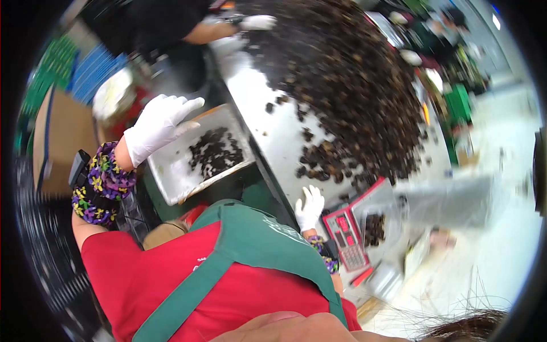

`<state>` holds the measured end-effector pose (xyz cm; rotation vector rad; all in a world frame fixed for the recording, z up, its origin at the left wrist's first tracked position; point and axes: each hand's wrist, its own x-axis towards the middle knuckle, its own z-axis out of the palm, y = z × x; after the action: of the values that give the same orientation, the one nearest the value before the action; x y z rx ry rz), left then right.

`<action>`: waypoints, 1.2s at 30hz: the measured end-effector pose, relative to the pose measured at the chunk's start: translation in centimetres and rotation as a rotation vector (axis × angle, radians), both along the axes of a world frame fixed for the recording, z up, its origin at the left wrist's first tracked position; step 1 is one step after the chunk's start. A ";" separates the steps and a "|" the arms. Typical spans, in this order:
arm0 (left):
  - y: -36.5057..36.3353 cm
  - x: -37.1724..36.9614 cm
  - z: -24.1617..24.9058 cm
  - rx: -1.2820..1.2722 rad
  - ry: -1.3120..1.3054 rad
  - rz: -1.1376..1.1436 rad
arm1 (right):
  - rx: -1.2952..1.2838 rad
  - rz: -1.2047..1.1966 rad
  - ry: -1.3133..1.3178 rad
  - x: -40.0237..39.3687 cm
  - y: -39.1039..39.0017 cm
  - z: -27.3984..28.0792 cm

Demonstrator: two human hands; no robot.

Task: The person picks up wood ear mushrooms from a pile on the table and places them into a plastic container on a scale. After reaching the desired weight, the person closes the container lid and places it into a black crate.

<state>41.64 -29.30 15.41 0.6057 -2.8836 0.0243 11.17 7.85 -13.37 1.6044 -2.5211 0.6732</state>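
My left hand [162, 126], in a white glove, is open with its fingers stretched out at the edge of a white tray [171, 181]. In the tray lies a loose patch of small dark pieces [216, 153]. My right hand [309, 208], also gloved, is open at the steel table's near edge with its fingers spread and nothing visible in them. Beside it stands a red digital scale [346, 239] with lit red figures. A clear plastic bag or tub with dark brown pieces [374, 229] is on the scale's far side.
A large heap of dark brown pieces [353, 85] covers much of the steel table [250, 91]. Another person's gloved hand [258, 23] is at its far left. Clear plastic bags [456, 199] lie to the right. A cardboard box [68, 137] and blue crates [97, 68] stand left.
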 end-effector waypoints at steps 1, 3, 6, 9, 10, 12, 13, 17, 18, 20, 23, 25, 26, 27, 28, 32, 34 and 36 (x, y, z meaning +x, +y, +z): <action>-1.6 -2.8 -0.4 0.045 -0.005 -0.114 | 0.036 -0.032 -0.010 0.1 0.1 -0.1; -3.3 -9.3 -1.3 0.049 -0.016 -0.298 | 0.069 -0.069 -0.051 0.3 0.1 -0.5; -2.8 -19.0 -5.5 0.248 -0.123 -0.438 | 0.089 -0.092 -0.108 0.4 -0.1 0.0; 2.1 -24.9 -15.4 0.432 0.114 -0.446 | 0.056 -0.099 -0.139 0.5 -0.2 0.1; 4.6 -25.4 -18.2 0.476 0.160 -0.415 | 0.056 -0.098 -0.137 0.5 -0.1 0.2; 9.6 -25.3 -20.6 0.512 0.131 -0.325 | 0.039 -0.100 -0.161 0.4 -0.1 0.1; 11.7 -25.1 -22.5 0.490 0.119 -0.284 | 0.024 -0.111 -0.224 0.4 -0.2 0.3; 14.7 -27.2 -27.6 0.471 0.140 -0.142 | -0.162 -0.240 -0.330 0.0 -1.6 2.0; 14.6 -28.5 -28.0 0.481 0.206 -0.113 | -0.164 -0.251 -0.342 -0.9 -2.5 3.1; 13.9 -32.4 -25.8 0.479 0.230 -0.158 | -0.116 -0.477 -0.169 -3.8 -5.3 5.2; 13.3 -36.9 -24.8 0.467 0.288 -0.349 | -0.062 -0.599 -0.177 -8.3 -9.1 4.0; 13.4 -37.7 -26.6 0.487 0.302 -0.411 | -0.078 -0.564 -0.174 -9.1 -10.0 1.4; 13.7 -37.1 -26.9 0.549 0.313 -0.417 | -0.073 -0.556 -0.188 -8.5 -10.0 1.0; 14.0 -35.8 -27.2 0.468 0.358 -0.414 | -0.137 -0.531 -0.177 -7.0 -9.5 0.9; 14.4 -33.8 -27.6 0.492 0.342 -0.387 | -0.166 -0.509 -0.193 -5.2 -8.9 0.8; 14.9 -28.6 -26.6 0.439 0.297 -0.440 | -0.149 -0.474 -0.137 -0.4 -7.1 0.3; 14.2 -28.0 -26.7 0.425 0.292 -0.386 | -0.092 -0.532 -0.094 0.0 -6.4 0.8; 12.7 -28.1 -26.5 0.461 0.296 -0.355 | -0.101 -0.609 -0.095 -0.6 -6.2 1.8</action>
<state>13.58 -16.58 -11.12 0.1327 -2.6605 -0.7295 10.62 1.62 -11.58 0.7122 -2.7651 0.7810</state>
